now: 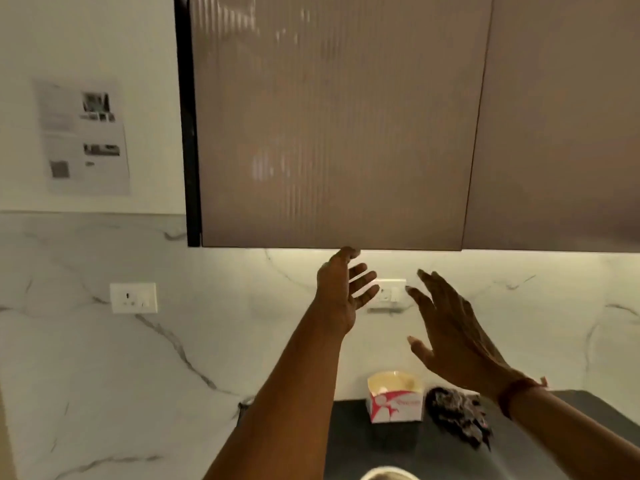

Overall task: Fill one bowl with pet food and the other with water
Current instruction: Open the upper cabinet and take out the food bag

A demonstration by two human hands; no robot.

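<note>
Head view: neither bowl is plainly in sight. A pale curved rim at the bottom edge of the frame may be one, though too little shows to tell, and no pet food or water is visible. Above it, the left hand reaches up with fingers spread, its topmost fingertip touching the lower edge of a ribbed wall cabinet door, gripping nothing. The right hand hovers just beside it, released and flat, also empty. The door shows no handle, so a fingertip pull at its edge could slip, or the door could swing out towards the raised right hand and the person's head. Whatever stands inside is hidden behind the frosted front and could tip out onto the dark desk, where a white-and-pink carton and a dark crumpled bundle sit below. A wall socket lies on the marble splashback behind the hands, a hazard once water is carried here.
</note>
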